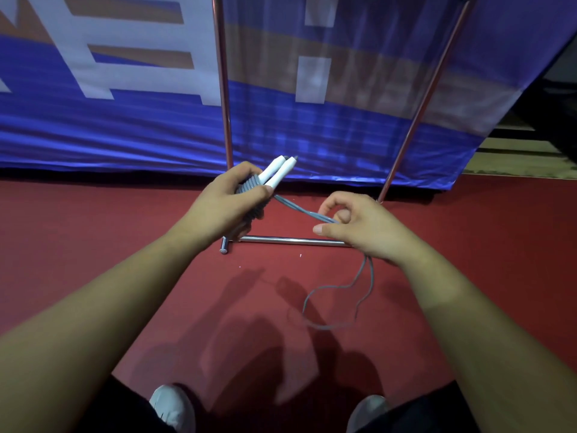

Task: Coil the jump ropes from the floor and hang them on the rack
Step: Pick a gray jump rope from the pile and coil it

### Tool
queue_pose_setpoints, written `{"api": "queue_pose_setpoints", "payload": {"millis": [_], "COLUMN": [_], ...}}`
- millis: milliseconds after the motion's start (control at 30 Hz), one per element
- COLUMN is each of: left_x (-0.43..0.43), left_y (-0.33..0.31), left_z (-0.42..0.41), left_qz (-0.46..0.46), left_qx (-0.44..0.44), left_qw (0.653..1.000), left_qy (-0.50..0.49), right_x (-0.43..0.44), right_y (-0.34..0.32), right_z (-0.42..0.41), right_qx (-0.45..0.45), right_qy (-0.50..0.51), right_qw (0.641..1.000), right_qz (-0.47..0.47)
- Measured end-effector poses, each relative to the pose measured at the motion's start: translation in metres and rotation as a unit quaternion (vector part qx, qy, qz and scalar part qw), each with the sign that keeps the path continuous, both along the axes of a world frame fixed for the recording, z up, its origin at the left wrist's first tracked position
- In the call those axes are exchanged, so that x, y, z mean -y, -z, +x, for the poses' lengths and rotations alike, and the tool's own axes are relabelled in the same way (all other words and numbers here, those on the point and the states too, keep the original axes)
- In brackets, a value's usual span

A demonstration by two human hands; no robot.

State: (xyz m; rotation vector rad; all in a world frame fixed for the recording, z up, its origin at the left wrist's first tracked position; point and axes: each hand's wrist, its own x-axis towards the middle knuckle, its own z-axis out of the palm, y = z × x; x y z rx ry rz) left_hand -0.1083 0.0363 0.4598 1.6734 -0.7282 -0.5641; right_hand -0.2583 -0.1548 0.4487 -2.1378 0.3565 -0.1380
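I am watching the left grip (231,198) clamping round the two jump rope handles (278,170), which are lying side by side with their white ends pointing up and away from me and their ribbed grey parts sitting under the fingers. The grey cord (299,209) is running doubled from the handles across to the right grip (359,226), where thumb and fingers are pinching it. Below that hand the cord is dangling in a loose, wavy loop over the red floor (93,229); I cannot tell whether the loop is touching it. Both hands are hovering just in front of the rack (223,89), whose chrome uprights are rising on either side and whose base bar (290,240) is lying on the floor beneath them. A blue banner (125,126) is hanging behind the rack, and my white shoes (171,404) are showing at the bottom edge.
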Motion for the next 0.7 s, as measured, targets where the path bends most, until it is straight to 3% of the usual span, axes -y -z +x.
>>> {"api": "queue_pose_setpoints", "payload": {"millis": [167, 233, 333, 467, 567, 700], "left_x": [-0.003, -0.007, -0.011, -0.003, 0.002, 0.005], "left_y": [-0.001, 0.005, 0.013, 0.019, 0.026, 0.033], "left_z": [0.009, 0.017, 0.024, 0.008, -0.008, -0.022], "left_qz": [-0.007, 0.029, 0.155, 0.286, 0.345, 0.368], "left_qx": [0.033, 0.105, 0.283, 0.415, 0.452, 0.44], "left_qw": [0.999, 0.993, 0.945, 0.863, 0.822, 0.807], "left_qy": [-0.036, -0.054, -0.058, -0.027, 0.037, 0.137], "right_x": [0.0, -0.001, -0.01, -0.028, -0.029, -0.024], "right_y": [-0.003, -0.005, -0.009, -0.011, -0.015, -0.017], "right_z": [0.0, 0.0, -0.001, 0.001, 0.002, 0.0], "right_qx": [0.009, 0.009, 0.013, 0.005, 0.01, 0.033], "right_qy": [0.034, 0.027, -0.011, -0.042, -0.043, -0.01], "right_qw": [0.999, 1.0, 0.999, 0.979, 0.977, 0.994], "right_qz": [0.007, 0.012, 0.049, 0.199, 0.207, 0.103]}}
